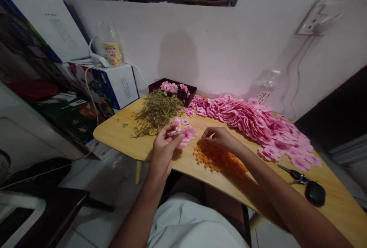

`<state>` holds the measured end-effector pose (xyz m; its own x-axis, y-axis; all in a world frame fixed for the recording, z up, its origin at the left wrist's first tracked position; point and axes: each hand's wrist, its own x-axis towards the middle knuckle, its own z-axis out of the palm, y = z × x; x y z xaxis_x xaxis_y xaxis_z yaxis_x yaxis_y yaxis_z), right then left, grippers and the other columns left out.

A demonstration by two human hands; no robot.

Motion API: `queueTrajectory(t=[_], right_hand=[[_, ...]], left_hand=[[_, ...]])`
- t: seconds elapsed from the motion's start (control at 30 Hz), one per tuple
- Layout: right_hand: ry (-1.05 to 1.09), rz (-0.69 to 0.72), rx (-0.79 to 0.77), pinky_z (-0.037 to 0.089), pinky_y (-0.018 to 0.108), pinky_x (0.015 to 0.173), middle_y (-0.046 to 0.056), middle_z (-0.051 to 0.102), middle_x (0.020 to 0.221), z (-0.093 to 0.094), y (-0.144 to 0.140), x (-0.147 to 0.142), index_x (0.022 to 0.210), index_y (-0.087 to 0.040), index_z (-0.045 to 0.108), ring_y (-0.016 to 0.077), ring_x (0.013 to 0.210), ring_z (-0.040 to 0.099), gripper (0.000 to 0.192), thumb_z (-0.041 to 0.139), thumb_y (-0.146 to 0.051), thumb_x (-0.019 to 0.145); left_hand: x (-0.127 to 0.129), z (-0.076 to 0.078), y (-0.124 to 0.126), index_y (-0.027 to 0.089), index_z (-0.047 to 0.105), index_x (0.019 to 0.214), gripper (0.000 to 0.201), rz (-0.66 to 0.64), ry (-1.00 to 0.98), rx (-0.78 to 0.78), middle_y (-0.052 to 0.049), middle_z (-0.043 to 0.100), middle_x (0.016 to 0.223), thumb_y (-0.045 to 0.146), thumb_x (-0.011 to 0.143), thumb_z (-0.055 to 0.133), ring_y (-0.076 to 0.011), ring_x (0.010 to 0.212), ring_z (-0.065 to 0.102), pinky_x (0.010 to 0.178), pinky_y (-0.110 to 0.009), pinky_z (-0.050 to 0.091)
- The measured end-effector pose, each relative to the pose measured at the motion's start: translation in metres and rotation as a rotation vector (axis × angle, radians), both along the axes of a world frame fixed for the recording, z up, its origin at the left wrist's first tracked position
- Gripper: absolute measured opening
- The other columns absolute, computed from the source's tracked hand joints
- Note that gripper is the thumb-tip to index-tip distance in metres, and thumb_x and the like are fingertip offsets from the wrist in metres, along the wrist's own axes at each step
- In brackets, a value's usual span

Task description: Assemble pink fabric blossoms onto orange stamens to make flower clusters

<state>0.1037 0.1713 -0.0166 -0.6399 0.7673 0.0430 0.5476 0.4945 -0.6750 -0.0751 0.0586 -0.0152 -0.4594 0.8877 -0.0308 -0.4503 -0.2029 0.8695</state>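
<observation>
My left hand [164, 149] holds a pink fabric flower [187, 134] just above the wooden table [120, 135], fingers pinched on its petals. My right hand [220, 138] rests with fingertips down on a heap of small orange pieces [213, 158], fingers drawn together; whether it holds a piece I cannot tell. A tangle of dry green stems [156, 111] lies just beyond the left hand. A long drift of pink petals [252, 119] stretches across the table to the right. Loose pink petals [185, 121] lie between the stems and my hands.
A dark tray [156, 84] with pink flowers stands at the back by the wall. A car key with fob [311, 190] lies at the right front. Boxes [114, 85] and a cable are stacked left of the table. A clear bottle [265, 87] stands by the wall.
</observation>
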Motion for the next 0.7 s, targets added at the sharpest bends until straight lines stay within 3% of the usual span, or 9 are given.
queueTrajectory(t=[0.17,0.27,0.33,0.57,0.7], right_hand=[[0.278,0.003,-0.244,0.051,0.028,0.071,0.008,0.071,0.087,0.009,-0.010,0.011,0.078,-0.016,0.058,0.0151,0.076,0.066,0.022,0.064,-0.038,0.076],[0.527,0.005,-0.528,0.050,0.027,0.074,0.002,0.069,0.081,0.017,-0.021,0.016,0.085,-0.017,0.064,0.0118,0.074,0.064,0.025,0.075,-0.031,0.067],[0.594,-0.027,-0.620,0.050,0.026,0.074,0.000,0.069,0.081,0.022,-0.028,0.017,0.088,-0.019,0.069,0.0108,0.073,0.063,0.029,0.080,-0.025,0.061],[0.684,-0.079,-0.464,0.050,0.028,0.066,0.000,0.066,0.069,0.034,-0.049,0.010,0.066,-0.019,0.068,0.0123,0.063,0.060,0.018,0.082,-0.027,0.058],[0.726,-0.043,-0.192,0.049,0.032,0.080,0.004,0.067,0.083,0.036,-0.056,0.000,0.063,-0.021,0.068,0.0180,0.087,0.061,0.014,0.080,-0.029,0.062]], left_hand=[[0.001,-0.001,0.000,0.015,0.057,0.100,0.050,-0.015,0.001,-0.015,-0.001,0.059,0.090,0.018,0.055,0.078,-0.0086,0.075,0.059,0.062,-0.016,0.046],[0.003,0.000,0.000,0.016,0.057,0.099,0.049,-0.026,0.006,-0.011,-0.001,0.058,0.092,0.019,0.055,0.078,-0.0088,0.075,0.058,0.060,-0.016,0.046],[0.005,0.001,0.000,0.016,0.058,0.098,0.048,-0.021,0.016,-0.016,-0.001,0.057,0.092,0.020,0.055,0.079,-0.0093,0.076,0.058,0.061,-0.017,0.046],[0.015,0.006,-0.005,0.016,0.058,0.098,0.047,-0.035,0.028,-0.008,0.000,0.057,0.090,0.019,0.055,0.078,-0.0091,0.076,0.058,0.061,-0.016,0.046],[0.021,0.009,-0.008,0.016,0.058,0.097,0.046,-0.072,0.000,-0.001,0.001,0.059,0.087,0.017,0.056,0.078,-0.0080,0.076,0.058,0.063,-0.015,0.045]])
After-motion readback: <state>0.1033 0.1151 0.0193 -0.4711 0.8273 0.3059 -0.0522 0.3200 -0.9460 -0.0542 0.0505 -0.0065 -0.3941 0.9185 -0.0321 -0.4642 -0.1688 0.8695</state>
